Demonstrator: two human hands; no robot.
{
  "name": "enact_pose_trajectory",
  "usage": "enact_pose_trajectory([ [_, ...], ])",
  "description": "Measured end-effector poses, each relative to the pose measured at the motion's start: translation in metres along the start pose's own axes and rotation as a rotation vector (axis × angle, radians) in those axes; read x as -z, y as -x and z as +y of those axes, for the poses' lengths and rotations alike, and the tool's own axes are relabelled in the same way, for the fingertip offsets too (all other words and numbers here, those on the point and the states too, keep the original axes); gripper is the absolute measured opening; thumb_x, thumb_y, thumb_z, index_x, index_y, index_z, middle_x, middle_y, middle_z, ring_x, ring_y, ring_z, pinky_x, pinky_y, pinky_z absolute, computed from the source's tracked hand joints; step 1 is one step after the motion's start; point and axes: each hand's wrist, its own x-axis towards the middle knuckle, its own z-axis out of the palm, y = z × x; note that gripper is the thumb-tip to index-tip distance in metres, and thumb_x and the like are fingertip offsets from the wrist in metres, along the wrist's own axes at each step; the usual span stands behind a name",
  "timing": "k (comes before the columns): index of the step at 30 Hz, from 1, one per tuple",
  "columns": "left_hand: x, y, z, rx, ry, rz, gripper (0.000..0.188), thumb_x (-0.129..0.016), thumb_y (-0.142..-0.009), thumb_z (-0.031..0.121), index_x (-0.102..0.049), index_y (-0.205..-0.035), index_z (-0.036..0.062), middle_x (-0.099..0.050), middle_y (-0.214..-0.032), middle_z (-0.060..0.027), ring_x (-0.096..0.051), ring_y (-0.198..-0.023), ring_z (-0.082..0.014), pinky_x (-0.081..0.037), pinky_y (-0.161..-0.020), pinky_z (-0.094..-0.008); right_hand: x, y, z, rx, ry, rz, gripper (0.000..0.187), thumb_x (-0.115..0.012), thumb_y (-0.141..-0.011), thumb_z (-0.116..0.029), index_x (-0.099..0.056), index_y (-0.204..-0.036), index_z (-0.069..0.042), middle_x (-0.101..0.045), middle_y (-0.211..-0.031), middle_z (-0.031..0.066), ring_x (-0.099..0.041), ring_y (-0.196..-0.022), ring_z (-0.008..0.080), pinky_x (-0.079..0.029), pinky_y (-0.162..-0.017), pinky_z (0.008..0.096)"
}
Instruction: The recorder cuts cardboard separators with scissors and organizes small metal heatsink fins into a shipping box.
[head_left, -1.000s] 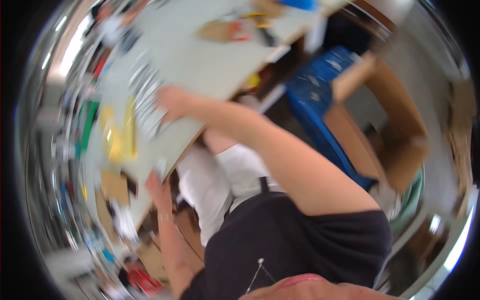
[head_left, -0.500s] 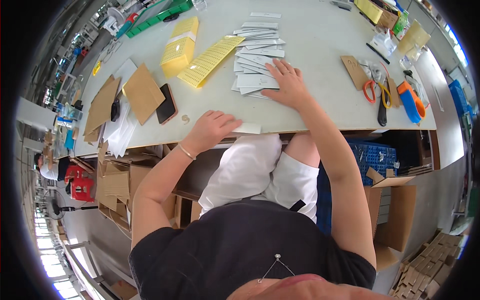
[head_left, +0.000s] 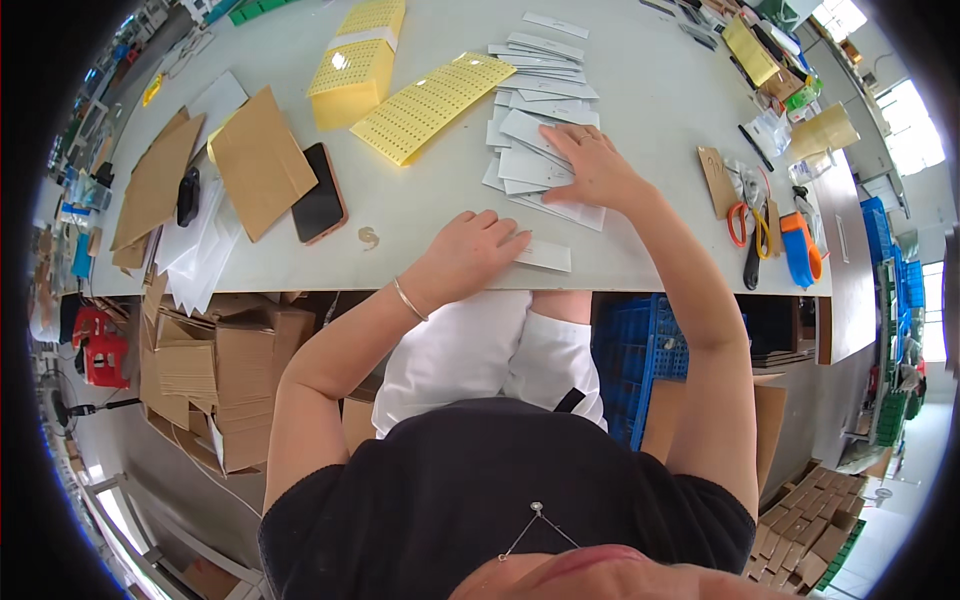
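Observation:
A long, overlapping pile of white printed cards (head_left: 545,85) runs away from me down the middle of the table. My right hand (head_left: 598,172) lies over the right side of its near end, thumb and fingers spread on the cards. Close to the table's front edge, my left hand (head_left: 470,255) has its fingers closed over the left end of a single white card (head_left: 546,257). That card's right part sticks out past my fingertips, just nearer to me than the pile. My left thumb is hidden.
Left of the pile lie a yellow dotted sheet (head_left: 435,108) and a banded yellow stack (head_left: 352,72). Further left are a phone (head_left: 320,195), brown cardboard pieces (head_left: 262,165) and a black object (head_left: 188,196). Scissors (head_left: 750,232) and an orange-and-blue tape dispenser (head_left: 800,250) sit at right.
The whole view has shifted a little. My left hand has brought the single card from the table's edge further onto the tabletop. My right hand stays on the near cards, which have spread slightly.

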Motion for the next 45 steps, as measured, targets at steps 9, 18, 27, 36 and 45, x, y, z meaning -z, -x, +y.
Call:
enact_pose_trajectory([
  [9, 0.005, 0.004, 0.006, 0.089, 0.049, -0.055, 0.029, -0.059, -0.078, 0.012, -0.061, -0.107, 0.0082, -0.06, -0.096, -0.0035, -0.059, -0.088, -0.0197, -0.048, -0.075, -0.0323, 0.012, 0.016, -0.024, 0.116, 0.074, -0.1, 0.056, -0.069, -0.075, -0.018, -0.048, -0.127, -0.01, -0.058, -0.113, 0.0133, -0.054, -0.106, 0.0323, -0.048, -0.086, 0.0407],
  [18, 0.007, 0.005, 0.005, 0.091, 0.045, -0.056, 0.024, -0.058, -0.077, 0.01, -0.06, -0.101, 0.0078, -0.059, -0.089, -0.0028, -0.06, -0.085, -0.0187, -0.048, -0.071, -0.0316, 0.051, -0.012, -0.004, -0.127, -0.273, -0.248, 0.04, -0.052, -0.077, -0.013, -0.058, -0.114, -0.002, -0.063, -0.087, 0.0199, -0.059, -0.073, 0.0299, -0.047, -0.07, 0.0367],
  [27, 0.013, -0.004, 0.005, 0.144, 0.036, -0.177, 0.02, -0.058, -0.075, 0.01, -0.059, -0.094, 0.0067, -0.058, -0.088, -0.0038, -0.057, -0.091, -0.0204, -0.047, -0.073, -0.0318, 0.033, 0.001, -0.004, -0.129, -0.074, 0.0, 0.027, -0.062, -0.082, -0.027, -0.058, -0.093, -0.002, -0.063, -0.086, 0.0166, -0.059, -0.085, 0.0363, -0.046, -0.072, 0.0439],
  [36, 0.029, 0.005, 0.019, 0.108, -0.142, 0.194, 0.018, -0.059, -0.079, 0.011, -0.06, -0.098, 0.009, -0.054, -0.123, -0.0083, -0.05, -0.115, -0.0231, -0.026, -0.103, -0.0505, 0.019, 0.042, -0.081, -0.051, -0.326, -0.285, 0.03, -0.063, -0.082, -0.03, -0.062, -0.099, -0.005, -0.065, -0.09, 0.0163, -0.061, -0.088, 0.0354, -0.048, -0.076, 0.0434],
  [45, 0.026, -0.011, -0.007, 0.145, -0.035, -0.193, 0.034, -0.07, -0.074, 0.019, -0.054, -0.103, 0.01, -0.057, -0.082, -0.0031, -0.057, -0.079, -0.02, -0.041, -0.075, -0.0345, 0.018, 0.03, -0.03, -0.037, -0.02, -0.007, 0.062, -0.073, -0.076, -0.037, -0.053, -0.127, -0.009, -0.056, -0.125, 0.0152, -0.049, -0.118, 0.033, -0.041, -0.099, 0.0384],
])
